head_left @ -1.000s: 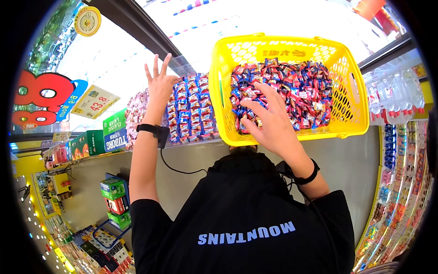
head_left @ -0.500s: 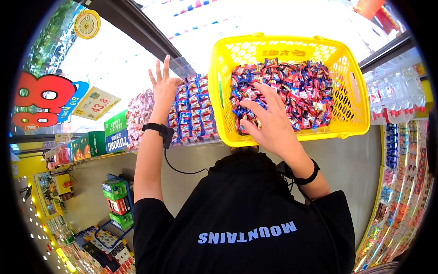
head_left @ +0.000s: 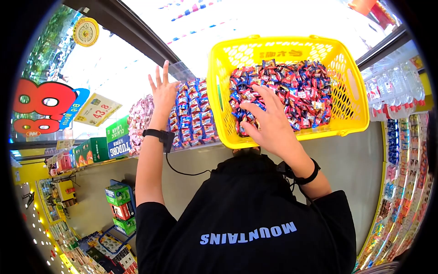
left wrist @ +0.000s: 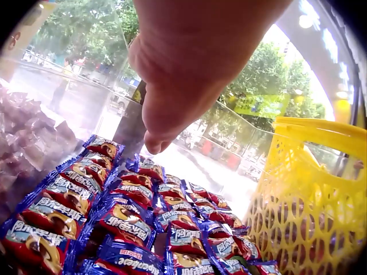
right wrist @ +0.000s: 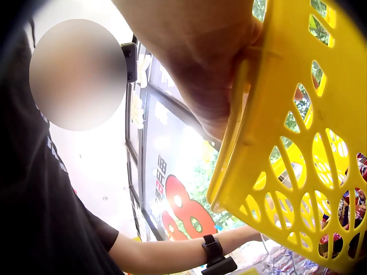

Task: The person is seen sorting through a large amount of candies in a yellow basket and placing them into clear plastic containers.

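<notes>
The wrapped candies, red and blue, lie in a heap inside the yellow basket. The heap fills most of the basket floor. The basket stands on the shelf edge directly in front of the person, at the right of a clear bin. The right hand lies flat on the near part of the heap. Its fingers are spread and only a little bent, so the hand is open and grips nothing; the fingertips touch the candies. In the right wrist view, the wrist crosses over the yellow rim of the basket.

The left hand is raised beside the basket, above the blue-wrapped candies that lie in rows in the clear bin. Its fingers are straight and apart, and it holds nothing. In the left wrist view, the hand is over these candies and does not touch them, and the wall of the basket is just beside them. I cannot tell if the hand touches the clear wall of the bin.

Each wrist carries a black band. Further to the left there are pink candies, green boxes and a price sign. Water bottles stand at the right of the basket.
</notes>
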{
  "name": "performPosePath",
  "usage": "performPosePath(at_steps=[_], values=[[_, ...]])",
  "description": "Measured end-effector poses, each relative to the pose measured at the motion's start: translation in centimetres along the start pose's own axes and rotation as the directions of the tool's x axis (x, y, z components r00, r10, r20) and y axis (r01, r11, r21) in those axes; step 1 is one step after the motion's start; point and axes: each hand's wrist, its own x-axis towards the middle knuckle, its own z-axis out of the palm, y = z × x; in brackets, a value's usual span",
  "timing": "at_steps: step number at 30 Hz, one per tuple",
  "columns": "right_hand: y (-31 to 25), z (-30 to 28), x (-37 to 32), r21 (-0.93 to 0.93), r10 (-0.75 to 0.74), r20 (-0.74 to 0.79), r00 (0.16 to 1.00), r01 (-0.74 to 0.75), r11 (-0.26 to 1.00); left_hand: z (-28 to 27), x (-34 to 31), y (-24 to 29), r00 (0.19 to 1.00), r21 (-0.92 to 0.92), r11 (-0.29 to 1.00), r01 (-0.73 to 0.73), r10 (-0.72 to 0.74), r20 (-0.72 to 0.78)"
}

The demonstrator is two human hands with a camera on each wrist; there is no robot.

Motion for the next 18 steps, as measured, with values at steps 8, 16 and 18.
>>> performPosePath(at_steps=[8,16,18], values=[[-0.1,0.0,0.1,-0.001,0.024,-0.022,0.999,-0.024,1.000,-5.0,-1.8,2.2,0.987,0.110,0.993,-0.041,0.023,0.159],[0.0,0.4,0.0,-0.037,0.051,-0.017,0.999,-0.052,0.998,-2.2,-3.5,4.9,0.822,-0.222,0.975,0.015,0.115,0.558],[0.1,0.3,0.0,-0.043,0.039,-0.029,0.999,-0.040,0.998,-1.6,-3.1,5.0,0.788,-0.244,0.968,0.060,0.104,0.606]])
